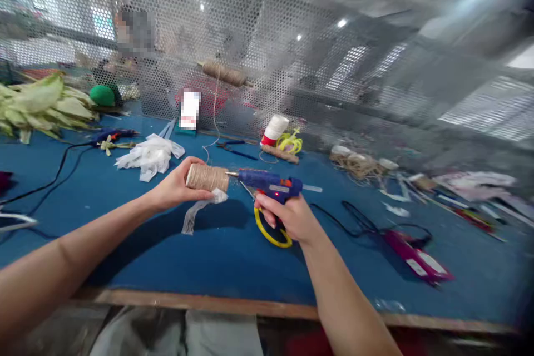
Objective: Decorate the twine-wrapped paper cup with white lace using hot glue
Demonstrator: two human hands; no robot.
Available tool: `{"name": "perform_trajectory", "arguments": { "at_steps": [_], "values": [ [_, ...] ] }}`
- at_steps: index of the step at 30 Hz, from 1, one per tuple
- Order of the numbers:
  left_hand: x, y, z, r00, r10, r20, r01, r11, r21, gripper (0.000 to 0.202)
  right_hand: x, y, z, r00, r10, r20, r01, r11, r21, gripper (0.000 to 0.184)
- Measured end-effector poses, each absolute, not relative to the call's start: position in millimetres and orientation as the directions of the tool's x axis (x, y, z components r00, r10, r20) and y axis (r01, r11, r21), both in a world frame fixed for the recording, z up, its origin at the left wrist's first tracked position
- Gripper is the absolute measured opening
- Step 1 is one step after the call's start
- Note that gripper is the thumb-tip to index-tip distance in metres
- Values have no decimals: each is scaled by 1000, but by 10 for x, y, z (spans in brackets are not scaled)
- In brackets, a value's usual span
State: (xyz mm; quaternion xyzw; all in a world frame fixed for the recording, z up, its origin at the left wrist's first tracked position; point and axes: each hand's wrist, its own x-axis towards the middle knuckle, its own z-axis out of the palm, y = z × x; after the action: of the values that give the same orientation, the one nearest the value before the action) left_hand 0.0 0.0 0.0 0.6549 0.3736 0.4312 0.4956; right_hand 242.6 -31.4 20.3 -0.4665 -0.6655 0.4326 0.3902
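My left hand [175, 186] is closed around a cylinder wrapped in tan twine [207, 177], held above the blue table [217, 256]. A strip of white lace [199, 210] hangs from under the cylinder. My right hand [290, 217] grips a blue glue gun [269, 182] with its nozzle pointed left, almost touching the cylinder's right end. A clear glue stick pokes out of the gun's back. A yellow loop [267, 231], which looks like a scissors handle, shows under my right hand.
On the table lie a pile of white lace [150, 154], a second glue gun [112, 134], green leaves [41, 103], a white-and-red spool [274, 129], pliers [233, 146], a twine bundle [356, 164] and a pink tool [417, 258] with black cord. A perforated metal screen [267, 55] stands behind, with a person beyond it.
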Motion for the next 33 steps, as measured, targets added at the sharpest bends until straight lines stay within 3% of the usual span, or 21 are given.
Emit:
{"name": "perform_trajectory", "arguments": {
  "at_steps": [10, 22, 33],
  "values": [
    [18, -5, -23, 358, 927, 113, -73, -93, 993, 51, 2368, -396, 336, -319, 944, 88, 354, 205, -913, 21],
    [-16, -19, -39, 385, 885, 262, 126, -331, 935, 58, 2434, -287, 197, -264, 959, 102, 238, 167, -957, 25],
    [-24, 11, -67, 335, 892, 303, 138, -364, 921, 59, 2402, -309, 243, -283, 957, 62, 150, 108, -983, 20]
  ]
}}
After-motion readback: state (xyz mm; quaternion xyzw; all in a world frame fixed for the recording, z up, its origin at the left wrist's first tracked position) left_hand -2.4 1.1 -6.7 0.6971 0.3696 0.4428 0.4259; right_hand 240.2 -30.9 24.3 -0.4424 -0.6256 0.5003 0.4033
